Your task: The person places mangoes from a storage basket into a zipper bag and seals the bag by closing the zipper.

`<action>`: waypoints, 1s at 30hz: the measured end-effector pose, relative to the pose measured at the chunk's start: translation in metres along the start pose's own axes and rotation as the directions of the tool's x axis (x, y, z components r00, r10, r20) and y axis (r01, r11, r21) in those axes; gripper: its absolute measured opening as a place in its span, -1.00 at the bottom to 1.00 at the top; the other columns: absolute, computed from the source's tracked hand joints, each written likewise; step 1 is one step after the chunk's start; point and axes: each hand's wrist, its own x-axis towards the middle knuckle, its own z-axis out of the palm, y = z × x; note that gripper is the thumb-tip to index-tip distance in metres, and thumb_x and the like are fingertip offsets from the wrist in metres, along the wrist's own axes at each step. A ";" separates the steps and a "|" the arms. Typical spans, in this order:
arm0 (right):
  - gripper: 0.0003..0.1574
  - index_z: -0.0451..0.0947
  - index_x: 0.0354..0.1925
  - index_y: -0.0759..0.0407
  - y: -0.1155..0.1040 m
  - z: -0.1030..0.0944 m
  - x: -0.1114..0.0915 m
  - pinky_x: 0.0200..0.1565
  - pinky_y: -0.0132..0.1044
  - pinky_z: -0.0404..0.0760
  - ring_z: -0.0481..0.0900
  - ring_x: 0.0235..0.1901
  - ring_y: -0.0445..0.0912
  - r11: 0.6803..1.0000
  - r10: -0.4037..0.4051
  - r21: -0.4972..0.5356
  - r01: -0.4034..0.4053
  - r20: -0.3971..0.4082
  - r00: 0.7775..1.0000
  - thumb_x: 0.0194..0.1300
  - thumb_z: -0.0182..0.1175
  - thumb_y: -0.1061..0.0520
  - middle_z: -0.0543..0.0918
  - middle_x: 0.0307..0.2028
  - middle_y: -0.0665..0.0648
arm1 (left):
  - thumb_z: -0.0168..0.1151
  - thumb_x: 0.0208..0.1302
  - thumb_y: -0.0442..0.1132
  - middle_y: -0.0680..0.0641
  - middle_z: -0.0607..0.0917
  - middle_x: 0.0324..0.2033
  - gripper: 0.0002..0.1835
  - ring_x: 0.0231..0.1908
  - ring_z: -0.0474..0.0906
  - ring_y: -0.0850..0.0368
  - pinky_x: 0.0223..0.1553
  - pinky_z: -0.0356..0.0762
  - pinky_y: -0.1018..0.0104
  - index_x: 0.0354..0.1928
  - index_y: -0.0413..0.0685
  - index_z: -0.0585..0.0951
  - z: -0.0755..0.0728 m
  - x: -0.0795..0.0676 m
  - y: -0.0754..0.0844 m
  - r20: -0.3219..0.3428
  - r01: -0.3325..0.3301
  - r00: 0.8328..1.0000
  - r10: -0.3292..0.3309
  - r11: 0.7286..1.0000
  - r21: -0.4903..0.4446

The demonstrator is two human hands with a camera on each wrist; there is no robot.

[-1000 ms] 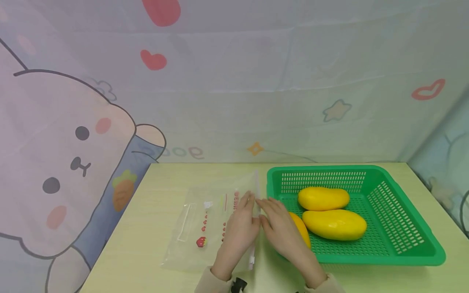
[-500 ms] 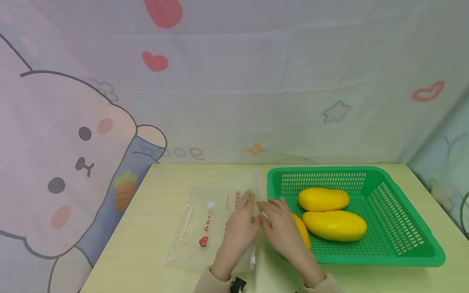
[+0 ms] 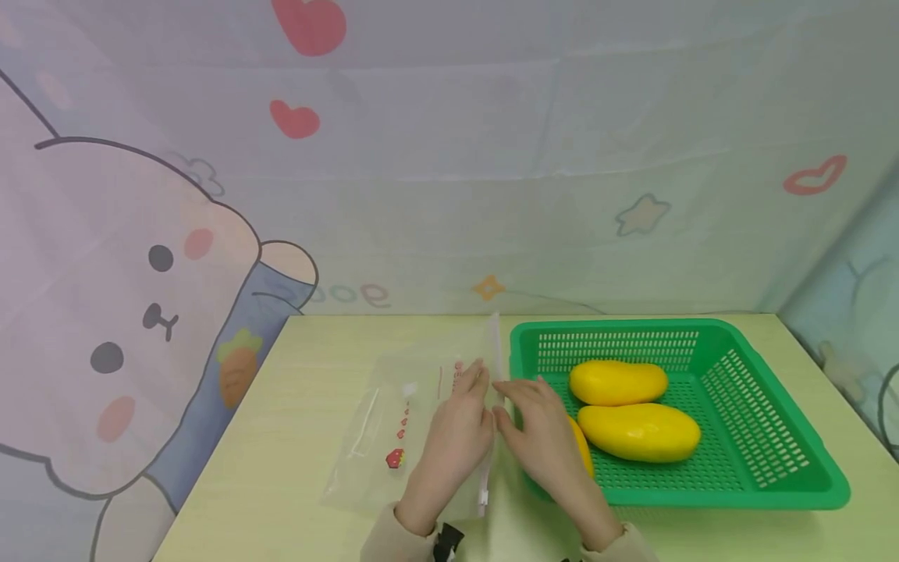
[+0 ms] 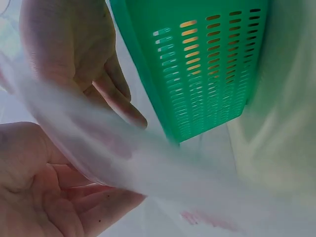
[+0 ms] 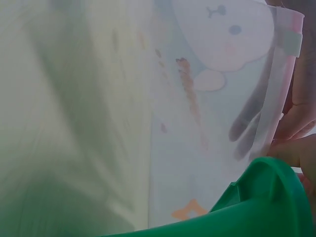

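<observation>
“Green plastic for the basket, and just one of it, on the pale table. How many fruits does it hold?”

“Three yellow fruits. Two lie touching, side by side, around the basket's middle; the third sits by its left wall, partly hidden behind the right hand.”

“And the bag?”

“One clear bag, on the table to the left of the basket, zip edge towards the basket's left wall. I count one slider on that edge, at the end nearest the basket's front. One strawberry print shows on the film, with a row of small red hearts above it.”

“How many hands are on it?”

“Two. The left hand reaches over the bag, and its fingers and thumb pinch the zip edge. The right hand comes in beside the basket's left wall, and its fingers and thumb pinch that same edge, close to the left ones.”

“What's behind the basket?”

“One pale cloth backdrop, printed with one big white animal well to the basket's left and one orange four-pointed star just beyond its left back corner.”
</observation>
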 end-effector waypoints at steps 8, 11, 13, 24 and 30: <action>-0.60 0.62 0.06 0.10 -0.003 -0.004 0.000 0.04 -0.03 0.58 0.57 0.02 0.03 0.997 0.062 0.053 -0.061 -0.010 0.998 0.21 0.27 0.16 0.69 0.02 0.11 | 0.12 0.17 -0.49 -0.22 0.42 0.32 -0.49 0.14 0.54 -0.17 -0.61 0.37 0.48 0.23 -0.37 0.46 -0.011 0.001 0.006 -0.009 -0.037 0.999 0.038 0.994 0.106; -0.57 0.60 0.09 0.10 -0.003 -0.006 0.000 0.05 -0.02 0.59 0.57 0.08 0.04 0.994 0.083 0.068 -0.083 0.010 0.997 0.22 0.25 0.17 0.66 0.08 0.11 | 0.13 0.16 -0.50 -0.22 0.41 0.33 -0.47 0.31 0.36 -0.19 -0.64 0.35 0.50 0.24 -0.36 0.45 -0.015 0.002 0.007 0.000 -0.042 0.999 0.043 0.992 0.118; -0.56 0.58 0.10 0.12 -0.004 -0.008 0.000 0.05 -0.01 0.60 0.57 0.10 0.05 0.993 0.089 0.080 -0.090 0.023 0.996 0.23 0.24 0.19 0.64 0.10 0.13 | 0.14 0.16 -0.49 -0.23 0.40 0.34 -0.46 0.21 0.48 -0.17 -0.68 0.30 0.52 0.24 -0.35 0.44 -0.018 0.002 0.007 0.004 -0.047 0.999 0.047 0.990 0.134; -0.56 0.57 0.10 0.23 -0.004 -0.012 0.002 -0.29 -0.34 0.65 0.66 -0.20 -0.07 0.988 0.058 0.143 -0.059 0.007 0.998 0.23 0.17 0.32 0.62 0.08 0.15 | 0.10 0.16 -0.48 -0.35 0.46 0.24 -0.49 -0.66 0.40 0.17 -0.68 0.29 0.55 0.22 -0.39 0.46 -0.034 0.010 0.005 0.078 -0.083 0.994 0.076 0.992 0.091; -0.53 0.55 0.13 0.24 -0.005 -0.016 0.004 -0.32 -0.40 0.61 0.65 -0.26 -0.09 0.981 0.067 0.182 -0.071 0.027 0.997 0.23 0.14 0.35 0.59 0.13 0.18 | 0.11 0.15 -0.47 -0.32 0.52 0.21 -0.49 -0.64 0.33 0.24 -0.55 0.45 0.48 0.21 -0.37 0.48 -0.046 0.014 0.006 0.101 -0.118 0.989 0.109 0.989 0.090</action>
